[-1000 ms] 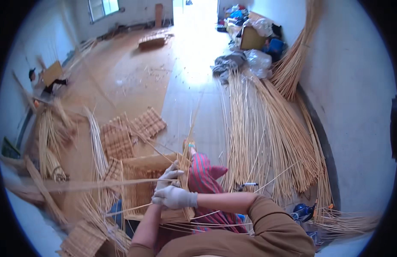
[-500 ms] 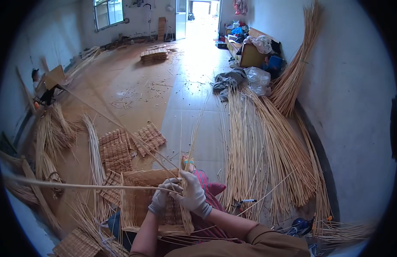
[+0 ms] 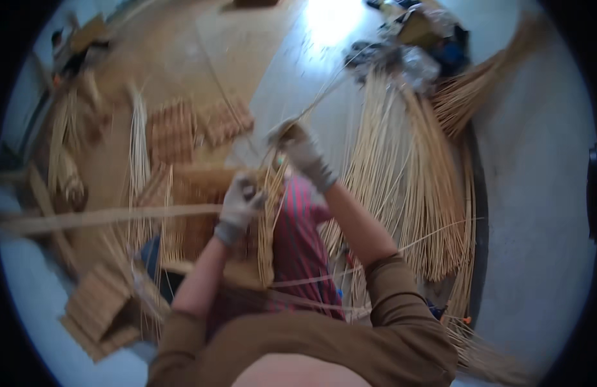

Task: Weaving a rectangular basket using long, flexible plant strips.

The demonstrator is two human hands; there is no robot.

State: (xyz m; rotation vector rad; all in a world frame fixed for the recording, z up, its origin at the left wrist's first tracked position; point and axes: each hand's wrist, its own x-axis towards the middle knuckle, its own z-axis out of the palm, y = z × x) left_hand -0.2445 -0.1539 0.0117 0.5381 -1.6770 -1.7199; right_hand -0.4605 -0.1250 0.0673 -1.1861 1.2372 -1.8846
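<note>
My right hand (image 3: 297, 147), in a pale glove, is raised beyond the basket's upper right corner with fingers closed around long cane strands (image 3: 327, 90). My left hand (image 3: 240, 209), also gloved, is lower, at the right part of the half-woven open basket (image 3: 185, 226), fingers curled on a strand that runs out to the left, blurred. Upright canes (image 3: 267, 232) line the basket's right side beside my leg in pink striped cloth (image 3: 302, 238). Motion blur hides the fine detail of both grips.
Woven panels (image 3: 173, 132) and pale strand bundles (image 3: 138, 148) lie left and forward. Long cane bundles (image 3: 440, 219) cover the right floor; more (image 3: 472, 90) lean on the wall. A heap of clothes and bags (image 3: 418, 68) is at back right. Another person (image 3: 63, 48) is at far left.
The view has tilted downward. My right hand has moved up and away from my left hand, drawing strands forward and right; my left hand remains at the basket.
</note>
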